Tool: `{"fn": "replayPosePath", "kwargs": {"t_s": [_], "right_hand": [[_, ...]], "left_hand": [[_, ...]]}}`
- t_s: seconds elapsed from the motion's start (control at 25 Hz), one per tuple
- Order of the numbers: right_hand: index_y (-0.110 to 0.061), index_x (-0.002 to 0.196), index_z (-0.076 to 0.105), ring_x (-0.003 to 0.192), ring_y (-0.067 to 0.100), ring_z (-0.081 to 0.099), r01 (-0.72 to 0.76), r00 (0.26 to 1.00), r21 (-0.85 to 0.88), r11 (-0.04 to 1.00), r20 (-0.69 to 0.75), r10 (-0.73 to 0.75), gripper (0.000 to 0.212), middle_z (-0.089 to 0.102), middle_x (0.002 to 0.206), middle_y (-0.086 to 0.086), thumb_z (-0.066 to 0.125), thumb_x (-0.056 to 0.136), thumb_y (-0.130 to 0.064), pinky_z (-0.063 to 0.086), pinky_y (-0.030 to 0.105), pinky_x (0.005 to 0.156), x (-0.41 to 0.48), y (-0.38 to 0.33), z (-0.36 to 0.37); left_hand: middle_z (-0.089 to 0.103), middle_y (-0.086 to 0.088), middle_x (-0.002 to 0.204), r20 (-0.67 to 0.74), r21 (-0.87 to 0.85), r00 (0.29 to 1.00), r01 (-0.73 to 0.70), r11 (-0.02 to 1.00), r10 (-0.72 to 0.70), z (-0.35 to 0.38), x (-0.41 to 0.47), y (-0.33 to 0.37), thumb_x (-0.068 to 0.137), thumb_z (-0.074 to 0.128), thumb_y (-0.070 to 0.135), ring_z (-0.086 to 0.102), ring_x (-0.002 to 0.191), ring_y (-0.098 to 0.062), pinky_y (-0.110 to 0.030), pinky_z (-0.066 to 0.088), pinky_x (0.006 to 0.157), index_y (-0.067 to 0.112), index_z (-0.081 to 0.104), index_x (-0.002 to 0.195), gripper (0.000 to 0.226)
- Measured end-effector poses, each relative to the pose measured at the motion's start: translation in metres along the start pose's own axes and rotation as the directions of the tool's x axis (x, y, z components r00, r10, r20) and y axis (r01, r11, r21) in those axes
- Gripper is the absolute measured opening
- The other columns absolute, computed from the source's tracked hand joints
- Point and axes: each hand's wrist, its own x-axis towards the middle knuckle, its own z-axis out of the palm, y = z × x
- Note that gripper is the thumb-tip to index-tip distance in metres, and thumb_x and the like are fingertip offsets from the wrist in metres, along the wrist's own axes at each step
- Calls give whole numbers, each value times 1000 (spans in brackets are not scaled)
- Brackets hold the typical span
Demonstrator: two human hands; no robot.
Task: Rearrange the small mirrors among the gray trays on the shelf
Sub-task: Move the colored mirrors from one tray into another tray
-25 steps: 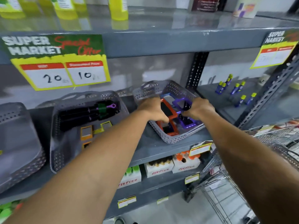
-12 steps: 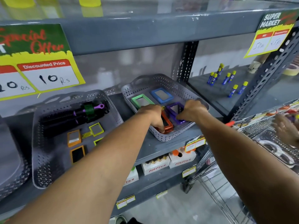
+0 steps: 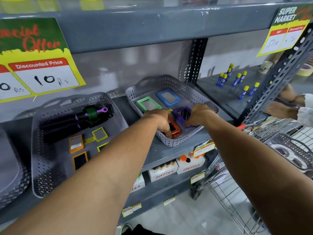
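a gray steel shelf (image 3: 169, 153) in a supermarket aisle carries two perforated gray trays side by side, under a yellow "discounted price" sign (image 3: 42, 72). the left tray (image 3: 50, 177) holds black hairbrushes (image 3: 67, 122) at the back and small mirrors in orange (image 3: 76, 143) and yellow-green (image 3: 100, 134) frames in front. the right tray (image 3: 171, 82) holds larger framed mirrors: a green one (image 3: 147, 104) and a blue one (image 3: 168, 97) lie flat at the back, both untouched.

i work with both hands down in the front of the right tray. my left hand (image 3: 160, 122) curls over the red-orange mirror (image 3: 174, 128), fingertips pressed at its near edge; whether they have actually closed on the frame i cannot tell. my right hand (image 3: 199, 116) is wrapped on the purple mirror (image 3: 182, 114), pinching its frame and tipping it up off the tray floor. the two hands sit near each other, not touching.

i judge these mirrors light and rigid, plastic frames around breakable glass, with slick faces that smudge. the frame's long edges are the place to grip, thumb on one side and fingers opposite, keeping off the glass and setting each down flat rather than dropping it.
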Motion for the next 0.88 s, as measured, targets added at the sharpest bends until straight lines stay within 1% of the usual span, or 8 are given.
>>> {"fn": "replayPosePath", "kwargs": {"t_s": [0.16,0.24,0.36,0.52,0.6,0.68,0.84,0.88], "right_hand": [[-21,67,49,57,16,55,14,1000,-42,999,16,-14,44,59,68,1,82,50,-43,38,22,44,3,-1,1],[-19,72,51,58,15,55,25,999,-59,998,22,-24,45,58,69,1,83,50,-43,38,23,44,5,-1,1],[-20,79,54,62,16,56,52,998,-73,996,48,-49,48,59,72,1,84,50,-43,42,24,47,6,-1,2],[-23,67,49,61,14,55,90,994,-85,992,69,-84,43,58,70,0,86,52,-38,38,21,46,8,0,2],[-24,65,47,61,14,54,99,993,-76,992,69,-94,42,58,70,0,86,54,-36,37,22,46,9,2,2],[-23,70,49,62,13,54,111,992,-79,991,74,-105,41,58,71,0,86,55,-35,37,22,46,10,2,1],[-21,88,54,65,13,54,140,987,-77,987,88,-133,45,58,74,0,86,58,-31,38,24,47,12,4,2],[-21,91,55,66,13,55,147,986,-77,986,88,-141,46,58,75,0,86,58,-30,40,24,49,12,4,2]], "left_hand": [[55,-2,94,14,11,1000,-1,1000,1,1,2,0,55,83,51,51,84,-25,-35,41,77,21,53,107,68],[58,-2,95,30,12,1000,-6,1000,6,2,3,0,57,82,52,52,84,-25,-36,41,79,22,52,102,62],[56,-2,91,48,57,999,2,998,-5,3,5,1,62,78,52,51,81,-25,-35,38,74,23,47,97,55],[54,1,77,69,75,998,6,997,-11,3,7,2,64,75,48,49,65,-18,-32,39,68,22,51,97,48],[53,1,76,78,87,997,-2,996,-5,3,9,2,64,74,49,48,64,-16,-32,39,67,23,51,96,48],[53,0,76,79,97,997,-2,995,-6,4,10,3,63,75,50,48,64,-17,-32,40,67,22,50,95,49],[55,-1,83,77,86,997,-5,996,-2,7,12,3,66,75,50,52,74,-21,-35,41,71,21,50,100,51],[55,-1,82,74,80,997,-9,997,3,7,12,2,66,74,50,51,73,-20,-35,41,71,21,50,101,51]]}}
